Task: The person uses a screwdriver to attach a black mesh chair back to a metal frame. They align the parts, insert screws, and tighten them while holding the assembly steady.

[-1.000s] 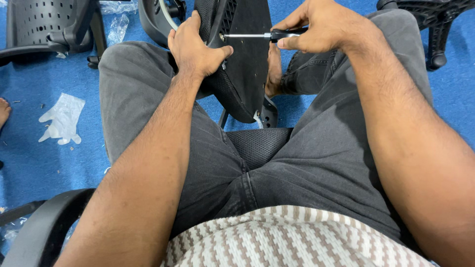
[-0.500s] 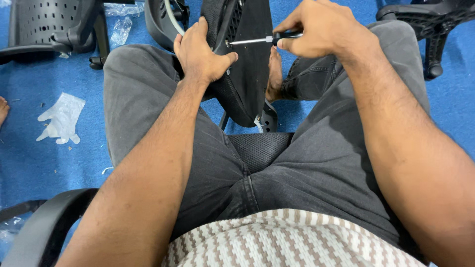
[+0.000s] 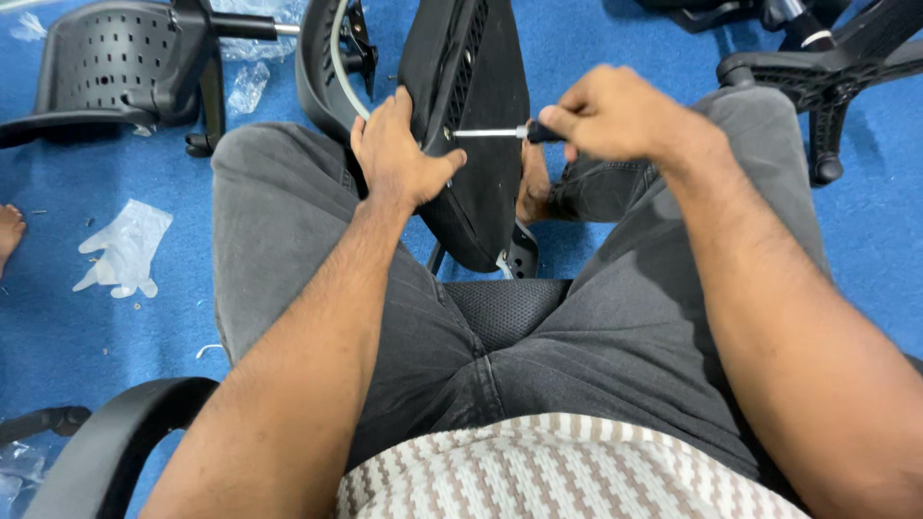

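Right hand (image 3: 615,113) shifted slightly, still fisted on screwdriver (image 3: 500,133) driving into rigid, bulky black chair part (image 3: 471,115); left hand (image 3: 399,159) clamps its edge, best grip there

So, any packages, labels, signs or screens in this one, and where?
No labels, signs or screens in view.
Clear plastic bag: flat, crumpled, on the blue floor left of the person's knee.
More clear plastic wrapping: crumpled, on the floor by the black chair part at top left.
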